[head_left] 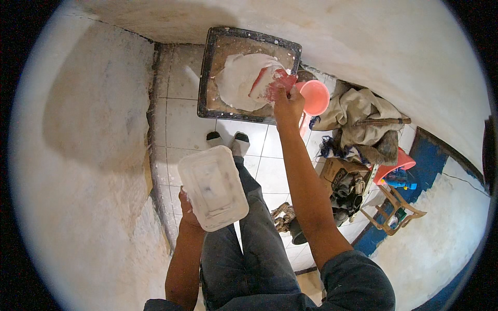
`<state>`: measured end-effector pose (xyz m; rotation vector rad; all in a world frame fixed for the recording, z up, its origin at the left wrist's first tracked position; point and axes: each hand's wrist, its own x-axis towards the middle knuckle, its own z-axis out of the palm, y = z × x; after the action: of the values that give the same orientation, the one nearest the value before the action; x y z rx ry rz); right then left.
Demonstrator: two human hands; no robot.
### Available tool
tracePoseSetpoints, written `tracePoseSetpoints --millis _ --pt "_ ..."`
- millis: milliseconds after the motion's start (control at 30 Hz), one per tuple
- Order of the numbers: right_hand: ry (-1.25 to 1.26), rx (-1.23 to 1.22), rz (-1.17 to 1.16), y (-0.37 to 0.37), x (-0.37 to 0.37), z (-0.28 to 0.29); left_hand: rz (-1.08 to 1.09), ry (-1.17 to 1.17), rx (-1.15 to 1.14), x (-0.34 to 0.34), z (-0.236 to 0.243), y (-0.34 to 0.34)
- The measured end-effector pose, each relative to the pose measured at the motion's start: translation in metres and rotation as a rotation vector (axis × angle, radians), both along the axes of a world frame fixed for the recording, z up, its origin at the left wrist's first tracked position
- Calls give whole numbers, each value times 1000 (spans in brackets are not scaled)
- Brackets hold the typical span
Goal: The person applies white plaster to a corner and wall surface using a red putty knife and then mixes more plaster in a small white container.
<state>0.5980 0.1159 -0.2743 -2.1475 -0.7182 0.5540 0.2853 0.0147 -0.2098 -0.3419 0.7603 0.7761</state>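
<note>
My left hand [188, 208] grips the side of a white rectangular plastic tub [213, 189], whose surface is smeared with whitish residue. In my right hand [289, 108] is a red putty scraper [283, 79], its blade coated with white paste. The scraper is over the right part of a mound of white putty [236, 78]. That putty lies in a shallow black-rimmed tray [206, 70] on the floor by the wall. Whether the blade touches the putty, I cannot tell. The fingers of my left hand are partly hidden by the tub.
A pink dipper [315, 98] stands right of the tray. Farther right lie crumpled sacks [368, 111], a cardboard box [337, 173], a blue bottle [398, 179] and a wooden frame [388, 220]. Plastered walls [98, 129] rise left and ahead. My feet [240, 145] are on white floor tiles.
</note>
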Motion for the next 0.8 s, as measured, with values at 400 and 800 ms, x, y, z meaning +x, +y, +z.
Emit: tracePoseSetpoints --millis 400,800 --pt "235 118 0 2 -13 -23 -6 -5 -15 -12 -8 7" --pt "52 -86 85 12 -9 -20 19 -4 -47 -9 -15 2"
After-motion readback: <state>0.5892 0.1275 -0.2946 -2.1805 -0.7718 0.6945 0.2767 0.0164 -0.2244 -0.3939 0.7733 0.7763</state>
